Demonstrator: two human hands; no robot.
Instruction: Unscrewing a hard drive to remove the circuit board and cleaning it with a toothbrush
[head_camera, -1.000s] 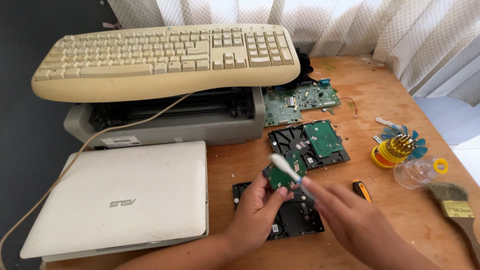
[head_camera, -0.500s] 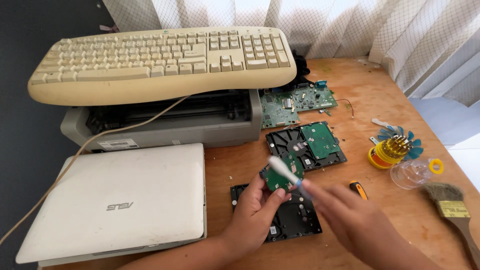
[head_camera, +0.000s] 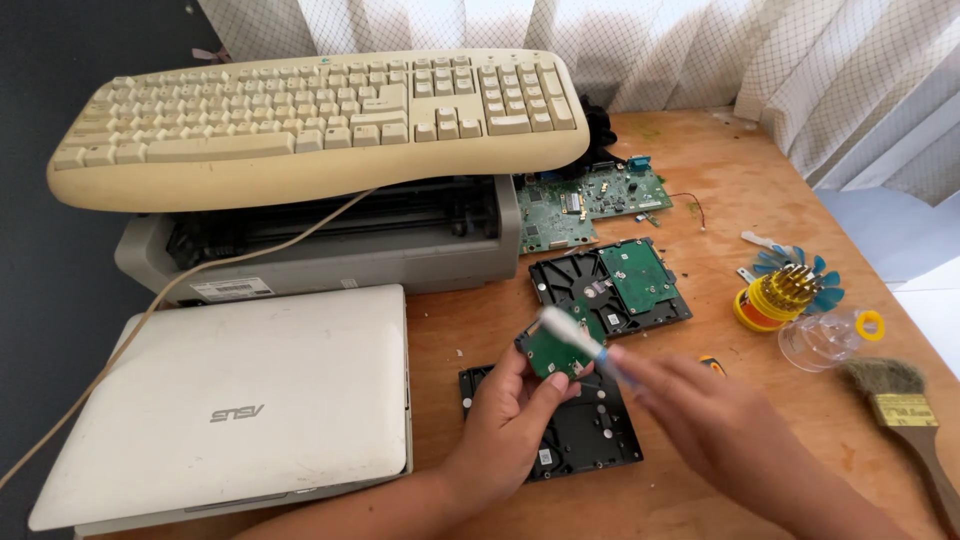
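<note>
View: I am looking down from the head camera at a wooden table (head_camera: 780, 200) crowded with old computer parts.
Left hand: my left hand (head_camera: 510, 425) is curled closed around a small green circuit board (head_camera: 552, 348), thumb on one edge and fingers on the other, holding it tilted up just above the table.
Right hand: my right hand (head_camera: 700, 410) is closed around a white brush-like tool (head_camera: 572, 335); it is motion-blurred, so I cannot tell the exact grip.
Tool and board: the tool's white tip lies across the upper face of the circuit board, touching or almost touching it; the blur leaves that unclear.
Board relative to hands: the board sits between the two hands, at the left fingertips and just left of the right hand's knuckles.
Below the hands: a black hard drive (head_camera: 560, 420) lies flat on the table, partly covered by both hands.
Behind the board: a second hard drive (head_camera: 610, 285) with a green board on it lies near, and a larger green motherboard (head_camera: 590, 205) beyond it.
Left side: a closed white laptop (head_camera: 235, 400), a grey printer (head_camera: 330, 250) and a cream keyboard (head_camera: 310, 120) resting on the printer.
Right side: a yellow screwdriver bit set (head_camera: 775, 300), a clear plastic lid (head_camera: 825, 340) and a paintbrush (head_camera: 905, 410), well apart from the hands.
</note>
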